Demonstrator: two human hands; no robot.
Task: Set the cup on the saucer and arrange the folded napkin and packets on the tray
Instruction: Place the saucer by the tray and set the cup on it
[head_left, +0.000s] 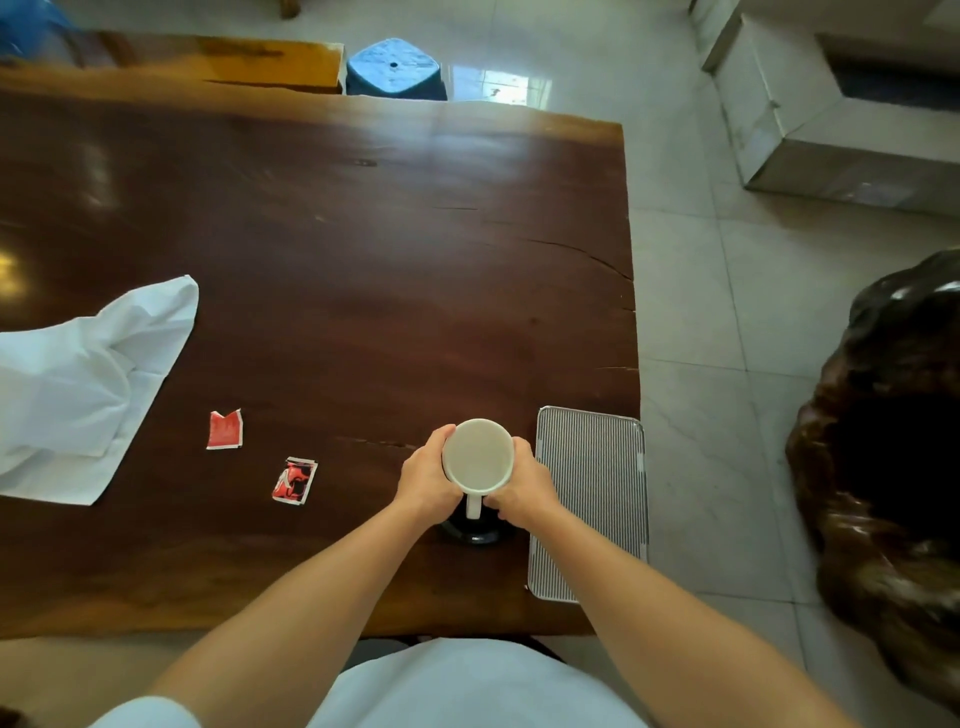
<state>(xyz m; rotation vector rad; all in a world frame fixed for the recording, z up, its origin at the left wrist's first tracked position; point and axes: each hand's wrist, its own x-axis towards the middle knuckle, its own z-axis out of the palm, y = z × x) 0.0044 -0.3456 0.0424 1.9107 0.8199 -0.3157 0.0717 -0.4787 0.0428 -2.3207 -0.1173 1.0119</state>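
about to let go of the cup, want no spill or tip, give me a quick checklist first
1. Both hands on cup: left hand, right hand: ok.
2. Cup upright: ok.
3. Cup over saucer: ok.
4. Cup base seated on saucer: cannot tell, hidden.
5. Tray bare for napkin and packets: ok.
6. Napkin folded: not ok, lies spread out.
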